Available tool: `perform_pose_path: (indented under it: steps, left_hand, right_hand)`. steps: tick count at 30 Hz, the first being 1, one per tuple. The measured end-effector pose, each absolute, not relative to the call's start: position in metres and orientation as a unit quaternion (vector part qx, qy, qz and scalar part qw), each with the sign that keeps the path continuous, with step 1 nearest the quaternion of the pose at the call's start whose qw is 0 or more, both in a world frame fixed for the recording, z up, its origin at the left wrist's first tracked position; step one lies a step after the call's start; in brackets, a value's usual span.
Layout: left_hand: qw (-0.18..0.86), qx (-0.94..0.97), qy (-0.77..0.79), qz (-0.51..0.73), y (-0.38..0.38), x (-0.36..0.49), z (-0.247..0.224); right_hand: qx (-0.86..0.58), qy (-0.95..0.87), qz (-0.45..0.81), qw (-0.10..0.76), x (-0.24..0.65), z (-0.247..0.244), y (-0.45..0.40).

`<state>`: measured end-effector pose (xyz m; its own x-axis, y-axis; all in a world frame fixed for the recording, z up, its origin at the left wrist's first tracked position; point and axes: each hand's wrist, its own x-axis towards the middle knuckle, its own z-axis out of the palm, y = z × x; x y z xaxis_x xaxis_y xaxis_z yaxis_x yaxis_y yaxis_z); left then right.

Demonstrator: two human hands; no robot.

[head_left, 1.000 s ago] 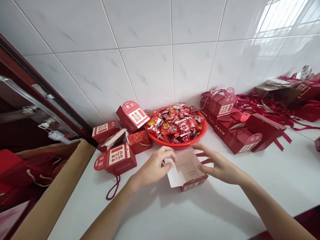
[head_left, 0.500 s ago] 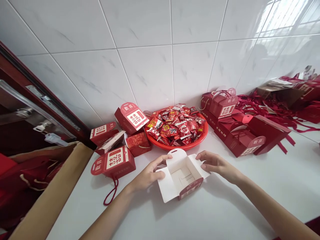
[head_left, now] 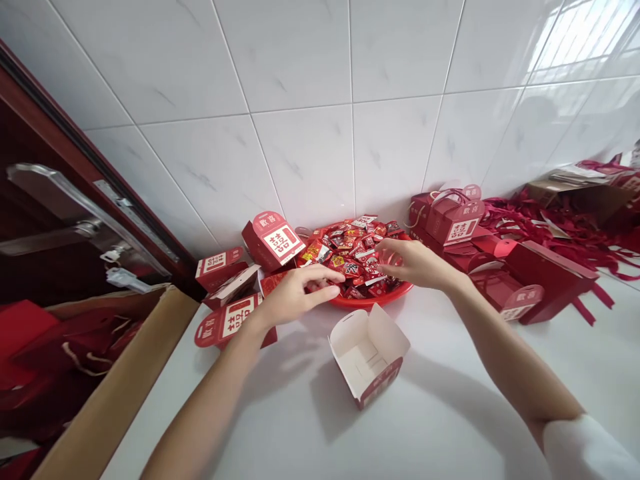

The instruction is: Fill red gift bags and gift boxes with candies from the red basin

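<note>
An open red gift box (head_left: 367, 363) with a white inside stands on the table in front of me, its flaps raised. Behind it is a round red basin (head_left: 365, 301) heaped with wrapped candies (head_left: 353, 257). My left hand (head_left: 303, 290) reaches over the basin's left front edge, thumb and fingers apart, with nothing visible in it. At the right side of the heap is my right hand (head_left: 415, 263), its fingers spread and curved beside the candies. Both hands are off the box, and candies under the fingertips are partly hidden.
Several finished-looking red boxes (head_left: 274, 240) stand left of the basin. More red boxes (head_left: 455, 220) and a tangle of red ribbons (head_left: 520, 213) lie to the right. A cardboard carton (head_left: 125, 373) holding red bags is at the left, near a door handle (head_left: 50, 240). Tiled wall (head_left: 300, 160) rises behind.
Both hands have let go of the gift box flaps and moved forward to the candies in the basin. The box stays on the table with its side flaps more upright. The view has shifted slightly.
</note>
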<state>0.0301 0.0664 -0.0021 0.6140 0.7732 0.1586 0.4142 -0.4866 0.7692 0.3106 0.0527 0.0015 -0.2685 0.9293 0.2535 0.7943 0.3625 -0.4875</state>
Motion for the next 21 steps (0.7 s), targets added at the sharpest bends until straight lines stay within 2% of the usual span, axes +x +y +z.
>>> perform_pose_path:
  steps: [3, 7, 10, 13, 18, 21]
  left_hand:
    - [0.236, 0.857, 0.397, 0.230, 0.086, 0.051, -0.015]
    - [0.154, 0.843, 0.449, 0.255, 0.105, 0.065, -0.038]
    - [0.153, 0.830, 0.463, 0.271, 0.115, 0.070, -0.048]
    - [0.174, 0.826, 0.445, 0.299, 0.121, 0.074, -0.054]
    - [0.223, 0.797, 0.356, 0.434, 0.123, 0.074, -0.056]
    - [0.223, 0.782, 0.324, 0.484, 0.118, 0.070, -0.051]
  right_hand:
    - [-0.581, -0.768, 0.141, 0.231, 0.302, -0.013, 0.080]
    - [-0.537, -0.744, 0.248, 0.312, 0.311, -0.025, 0.107]
    - [-0.537, -0.702, 0.254, 0.393, 0.317, -0.032, 0.118]
    - [-0.549, -0.673, 0.240, 0.433, 0.316, -0.043, 0.123]
    - [-0.563, -0.633, 0.138, 0.513, 0.306, -0.046, 0.117]
    - [-0.512, -0.640, 0.169, 0.547, 0.299, -0.034, 0.105]
